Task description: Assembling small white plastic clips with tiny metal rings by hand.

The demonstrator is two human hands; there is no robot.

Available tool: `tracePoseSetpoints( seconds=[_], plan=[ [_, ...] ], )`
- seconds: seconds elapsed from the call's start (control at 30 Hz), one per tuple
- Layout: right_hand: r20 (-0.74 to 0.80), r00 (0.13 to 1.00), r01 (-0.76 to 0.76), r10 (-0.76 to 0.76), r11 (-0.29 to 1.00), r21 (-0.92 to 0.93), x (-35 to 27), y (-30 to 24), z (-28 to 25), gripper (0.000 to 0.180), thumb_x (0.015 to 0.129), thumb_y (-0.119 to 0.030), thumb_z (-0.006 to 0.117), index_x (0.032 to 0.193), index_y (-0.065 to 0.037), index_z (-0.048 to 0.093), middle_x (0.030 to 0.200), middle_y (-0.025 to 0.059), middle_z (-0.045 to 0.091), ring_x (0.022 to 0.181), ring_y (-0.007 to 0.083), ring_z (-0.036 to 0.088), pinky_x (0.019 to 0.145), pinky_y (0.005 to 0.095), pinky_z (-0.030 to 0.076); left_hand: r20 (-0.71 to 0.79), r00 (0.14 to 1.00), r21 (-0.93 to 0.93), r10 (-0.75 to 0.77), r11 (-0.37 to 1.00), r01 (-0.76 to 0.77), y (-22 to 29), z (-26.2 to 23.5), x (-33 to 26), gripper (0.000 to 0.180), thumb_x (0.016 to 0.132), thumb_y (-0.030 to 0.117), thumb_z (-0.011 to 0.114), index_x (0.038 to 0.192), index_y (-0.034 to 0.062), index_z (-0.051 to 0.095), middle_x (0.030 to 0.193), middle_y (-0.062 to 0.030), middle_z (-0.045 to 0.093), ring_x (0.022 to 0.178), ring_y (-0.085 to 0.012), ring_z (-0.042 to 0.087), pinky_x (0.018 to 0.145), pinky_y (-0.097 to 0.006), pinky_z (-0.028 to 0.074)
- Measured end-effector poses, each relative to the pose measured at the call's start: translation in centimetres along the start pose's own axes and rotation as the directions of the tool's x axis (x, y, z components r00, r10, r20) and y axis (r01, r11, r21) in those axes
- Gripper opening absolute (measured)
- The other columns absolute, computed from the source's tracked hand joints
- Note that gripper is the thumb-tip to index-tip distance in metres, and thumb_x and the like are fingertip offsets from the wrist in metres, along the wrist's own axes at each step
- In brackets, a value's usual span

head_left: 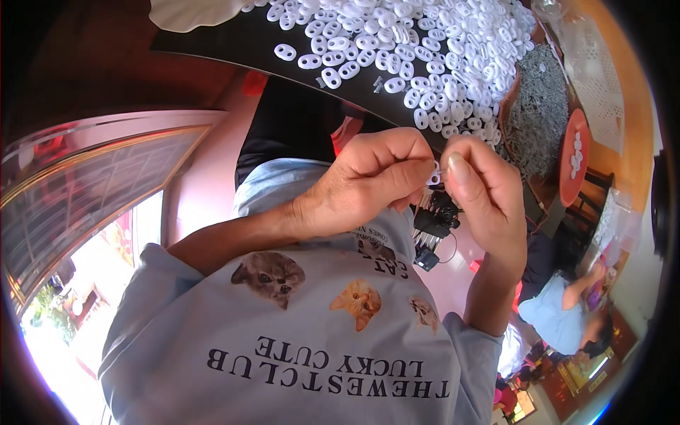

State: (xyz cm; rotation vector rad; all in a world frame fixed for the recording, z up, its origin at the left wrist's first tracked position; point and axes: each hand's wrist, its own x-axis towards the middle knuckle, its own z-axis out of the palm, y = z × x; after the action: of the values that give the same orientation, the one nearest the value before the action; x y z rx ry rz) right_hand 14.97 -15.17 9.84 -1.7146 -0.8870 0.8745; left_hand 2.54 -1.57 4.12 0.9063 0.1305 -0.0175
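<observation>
Between the thumb and fingertips of my left hand (pixel 368 177) is a small white oval two-hole cord lock piece (pixel 433 176), partly covered by the fingers. My right hand (pixel 489 188) is closed in a pinch right beside it, its thumb and fingertip meeting at the piece's edge. Whatever the right fingers pinch is too small to make out. Both hands are held in front of my chest, just off the table edge. Beyond them lies a large heap of the same white cord lock pieces (pixel 404 51). A few tiny metal springs (pixel 378 85) lie among the nearest ones.
The dark table (pixel 234 44) carries the heap. To its right is a mass of small grey metal springs (pixel 538 113), with a red round dish (pixel 574 159) holding several white pieces. A pale tray (pixel 195 13) sits far left. Another person (pixel 559 312) works at the right.
</observation>
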Motion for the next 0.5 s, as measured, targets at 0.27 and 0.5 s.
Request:
tracePoseSetpoints(
  seconds=[0.27,0.5],
  plan=[
    [0.036,0.994,0.105,-0.101,0.986,-0.129,0.2,1.0,0.0,0.017,0.093,-0.005,0.056,0.079,-0.001,0.048,0.065,0.0009,0.040,0.057,0.0074,0.035,0.050,0.0252,0.030,-0.013,1.000,-0.026,0.000,1.000,0.000,-0.2,-0.1,-0.1,0.013,0.100,0.012,0.047,0.094,0.0018,0.054,0.077,-0.0027,0.055,0.067,-0.0083,0.049,0.062,-0.023,0.041],
    [-0.103,0.959,0.222,-0.264,0.926,-0.306,0.5,1.0,2.4,0.016,0.091,0.001,0.055,0.077,0.000,0.047,0.063,0.0036,0.039,0.054,0.0116,0.037,0.049,0.0276,0.030,-0.064,0.997,0.025,0.034,0.999,-0.032,0.1,0.1,-0.3,0.017,0.102,0.016,0.046,0.093,0.0025,0.052,0.074,-0.0016,0.052,0.065,-0.0070,0.046,0.059,-0.022,0.039]
  ],
)
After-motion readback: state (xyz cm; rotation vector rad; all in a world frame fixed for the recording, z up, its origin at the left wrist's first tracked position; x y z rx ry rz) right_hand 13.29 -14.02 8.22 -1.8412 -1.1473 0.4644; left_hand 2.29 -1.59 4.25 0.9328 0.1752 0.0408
